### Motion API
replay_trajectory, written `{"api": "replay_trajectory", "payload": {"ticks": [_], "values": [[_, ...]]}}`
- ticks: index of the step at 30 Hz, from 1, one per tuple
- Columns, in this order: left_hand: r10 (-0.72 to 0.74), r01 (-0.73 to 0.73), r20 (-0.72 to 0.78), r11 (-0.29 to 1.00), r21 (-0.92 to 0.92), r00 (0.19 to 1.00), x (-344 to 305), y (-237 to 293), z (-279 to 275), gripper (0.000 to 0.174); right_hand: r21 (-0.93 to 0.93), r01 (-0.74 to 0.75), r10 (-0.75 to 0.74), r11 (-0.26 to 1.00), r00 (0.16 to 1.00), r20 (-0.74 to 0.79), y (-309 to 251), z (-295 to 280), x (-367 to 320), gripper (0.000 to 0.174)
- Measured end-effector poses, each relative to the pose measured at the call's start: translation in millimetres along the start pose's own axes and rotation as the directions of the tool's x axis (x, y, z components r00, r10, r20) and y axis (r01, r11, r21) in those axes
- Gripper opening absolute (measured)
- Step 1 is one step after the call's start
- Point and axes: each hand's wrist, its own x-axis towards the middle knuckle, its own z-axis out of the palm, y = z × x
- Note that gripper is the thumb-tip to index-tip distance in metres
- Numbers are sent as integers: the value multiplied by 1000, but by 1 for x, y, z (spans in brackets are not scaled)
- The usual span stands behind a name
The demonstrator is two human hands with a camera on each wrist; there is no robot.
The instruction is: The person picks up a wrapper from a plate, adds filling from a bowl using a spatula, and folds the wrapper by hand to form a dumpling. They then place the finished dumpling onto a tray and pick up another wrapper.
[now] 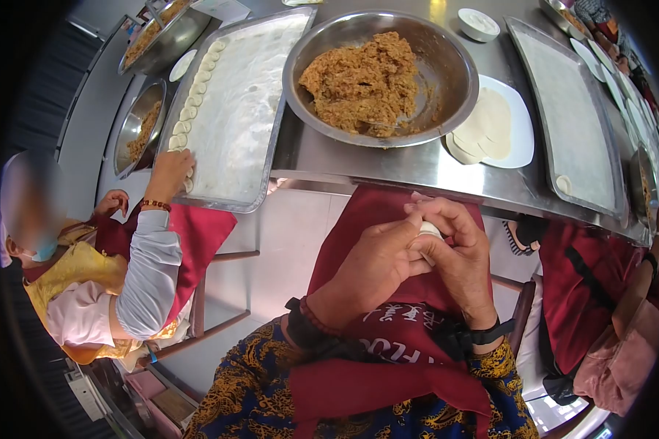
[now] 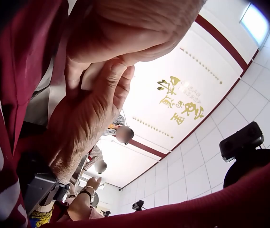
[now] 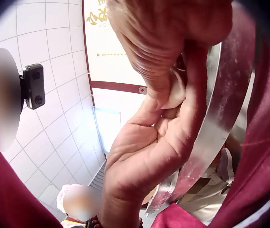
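Both hands meet in front of the red apron [image 1: 344,227], just short of the table edge. Between their fingers is a pale dough dumpling [image 1: 430,230], mostly covered by the fingers. My left hand [image 1: 373,256], with a beaded bracelet at the wrist, pinches it from the left. From the other side my right hand [image 1: 465,249] grips it, thumb pressed on the dough. In the right wrist view the white dumpling [image 3: 175,90] shows between thumb and fingers of both hands. Beyond the hands stand a steel bowl of brown filling [image 1: 366,80] and a stack of round wrappers [image 1: 498,124] on a white plate [image 1: 523,143].
A floured tray [image 1: 234,110] on the left bears a row of dumplings [image 1: 190,110]; another person's hand [image 1: 170,175] reaches to its near end. To the right lies another tray [image 1: 578,132] with one dumpling [image 1: 564,184]. A small white bowl [image 1: 479,25] stands behind.
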Motion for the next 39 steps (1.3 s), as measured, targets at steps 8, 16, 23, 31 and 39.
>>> {"api": "replay_trajectory", "payload": {"ticks": [8, 16, 23, 31, 39], "values": [[-37, 50, 79, 983, -175, 996, 3, 6, 0, 64, -88, 105, -102, 991, 994, 36, 8, -8, 1, 14], [9, 2, 72, 988, -156, 997, 1, 6, 3, 66, -348, 208, -170, 914, 976, 137, -4, -7, 4, 16], [14, -8, 65, 995, -104, 998, 0, 4, 7, 66, -407, 201, -160, 891, 978, 134, 5, -8, 0, 15], [48, -42, 42, 991, -123, 998, -4, 3, 10, 69, -534, 324, -256, 781, 946, 199, -5, -6, -1, 9], [51, -47, 22, 986, -161, 998, -3, 0, 12, 69, -459, 254, -212, 851, 967, 142, -6, -6, -3, 18]]}}
